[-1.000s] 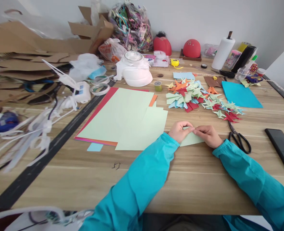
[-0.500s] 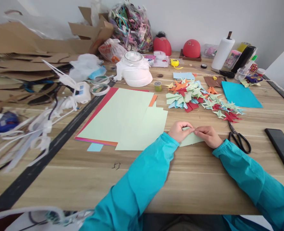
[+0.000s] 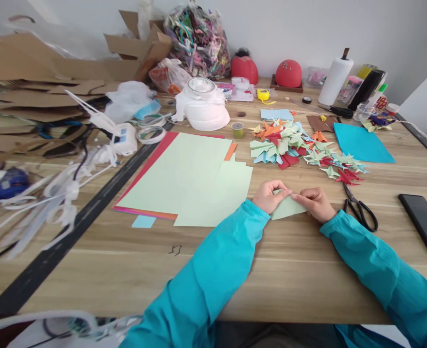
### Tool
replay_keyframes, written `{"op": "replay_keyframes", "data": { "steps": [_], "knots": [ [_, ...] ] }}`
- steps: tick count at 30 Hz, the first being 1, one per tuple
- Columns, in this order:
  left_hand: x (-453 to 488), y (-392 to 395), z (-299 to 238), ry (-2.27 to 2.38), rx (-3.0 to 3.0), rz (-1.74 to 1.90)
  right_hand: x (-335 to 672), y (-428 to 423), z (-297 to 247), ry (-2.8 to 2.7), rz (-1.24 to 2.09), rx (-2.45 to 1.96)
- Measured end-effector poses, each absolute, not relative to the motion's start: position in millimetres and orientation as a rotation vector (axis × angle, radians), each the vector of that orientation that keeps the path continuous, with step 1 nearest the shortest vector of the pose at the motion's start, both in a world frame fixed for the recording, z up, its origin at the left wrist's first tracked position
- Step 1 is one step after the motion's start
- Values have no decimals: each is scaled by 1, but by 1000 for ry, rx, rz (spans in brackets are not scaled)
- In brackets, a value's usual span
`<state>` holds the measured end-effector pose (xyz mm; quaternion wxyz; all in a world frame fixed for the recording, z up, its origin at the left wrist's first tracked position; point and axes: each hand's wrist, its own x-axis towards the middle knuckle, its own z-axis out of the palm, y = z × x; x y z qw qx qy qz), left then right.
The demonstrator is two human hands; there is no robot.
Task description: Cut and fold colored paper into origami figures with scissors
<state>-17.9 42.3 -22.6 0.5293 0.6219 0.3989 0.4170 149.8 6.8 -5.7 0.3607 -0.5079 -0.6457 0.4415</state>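
Between both hands is a small piece of pale green paper (image 3: 288,209), its lower part showing below the fingers. My left hand (image 3: 270,195) pinches its upper left edge, fingers curled over the far side. My right hand (image 3: 315,203) pinches the upper right edge, thumb and forefinger close to the left thumb. The fingers hide part of the paper and any fold along its top. Just beyond the hands lies a heap of folded paper cranes (image 3: 286,140) in green, red, orange and blue. Large pale green sheets (image 3: 184,174) rest to the left of my left hand.
Black-handled scissors (image 3: 360,210) lie right of my right hand, with a phone (image 3: 423,222) farther right. Behind are a blue paper (image 3: 362,142), a thread spool (image 3: 237,129) and a yellow tape measure (image 3: 263,95). White cables (image 3: 72,193) and cardboard (image 3: 25,63) crowd the left.
Both hands keep their pinch on the green paper; their fingers have shifted only slightly. Everything else on the table stays as it was.
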Motion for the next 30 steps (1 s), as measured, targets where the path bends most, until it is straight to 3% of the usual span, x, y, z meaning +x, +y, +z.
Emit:
{"op": "replay_keyframes", "data": {
  "steps": [7, 16, 30],
  "knots": [
    [-21, 43, -20, 945, 1345, 991, 153, 9, -11, -1461, 1219, -1318],
    [-14, 37, -19, 996, 1484, 937, 151, 11, -9, -1825, 1215, -1253],
    [-15, 39, -22, 979, 1262, 971, 153, 12, -10, -1533, 1421, -1272]
  ]
}}
